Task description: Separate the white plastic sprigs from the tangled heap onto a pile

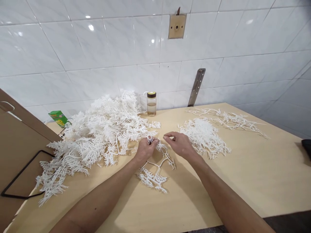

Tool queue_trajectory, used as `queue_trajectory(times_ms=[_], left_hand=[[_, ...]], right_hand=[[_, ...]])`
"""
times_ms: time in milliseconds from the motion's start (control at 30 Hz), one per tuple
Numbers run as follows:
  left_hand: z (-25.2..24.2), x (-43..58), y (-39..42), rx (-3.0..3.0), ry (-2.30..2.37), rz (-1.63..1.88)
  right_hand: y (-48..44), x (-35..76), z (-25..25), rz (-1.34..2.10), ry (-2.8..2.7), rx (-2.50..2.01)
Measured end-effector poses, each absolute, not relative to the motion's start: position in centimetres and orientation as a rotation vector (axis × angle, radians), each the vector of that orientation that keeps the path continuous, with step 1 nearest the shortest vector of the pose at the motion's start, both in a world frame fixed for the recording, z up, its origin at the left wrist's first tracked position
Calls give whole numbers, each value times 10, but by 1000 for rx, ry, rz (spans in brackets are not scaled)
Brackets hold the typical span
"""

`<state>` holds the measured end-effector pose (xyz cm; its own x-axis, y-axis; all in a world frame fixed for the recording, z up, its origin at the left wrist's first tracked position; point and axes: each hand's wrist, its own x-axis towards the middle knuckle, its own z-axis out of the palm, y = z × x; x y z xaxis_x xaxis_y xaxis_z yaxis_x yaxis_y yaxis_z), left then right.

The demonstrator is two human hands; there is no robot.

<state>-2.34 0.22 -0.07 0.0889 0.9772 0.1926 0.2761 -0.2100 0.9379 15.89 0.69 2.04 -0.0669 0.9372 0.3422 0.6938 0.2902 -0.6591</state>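
Over the middle of the table, my left hand (145,150) is closed on a white plastic branch (158,168). The forked stem and fine twigs of that branch hang below and to the right of my fingers. A short gap to the right, my right hand (181,144) has thumb and forefinger pinched together; whatever may be between them is too small to make out. A large heap of white branches (97,126) lies beside my left hand. Just behind my right hand is a smaller pile of loose white sprigs (205,136).
Bare white stems (227,119) lie at the back right. Against the tiled wall stand a lidded bottle (152,105) and a metal bracket (196,87). A green box (58,118) and a brown cardboard panel (21,155) are on the left. A dark object (306,147) shows at the right edge.
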Motion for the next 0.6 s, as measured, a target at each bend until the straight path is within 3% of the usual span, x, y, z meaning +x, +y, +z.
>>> queue_trajectory(times_ms=[233, 467, 600], left_hand=[[1, -22, 1, 1719, 1268, 1136], [6, -20, -5, 1783, 1363, 1058], [5, -20, -4, 1589, 1270, 1167]], right_hand=[[-1, 138, 17, 502, -1847, -1498], [8, 147, 8, -13, -1934, -1638], [20, 175, 6, -68, -1701, -1660]])
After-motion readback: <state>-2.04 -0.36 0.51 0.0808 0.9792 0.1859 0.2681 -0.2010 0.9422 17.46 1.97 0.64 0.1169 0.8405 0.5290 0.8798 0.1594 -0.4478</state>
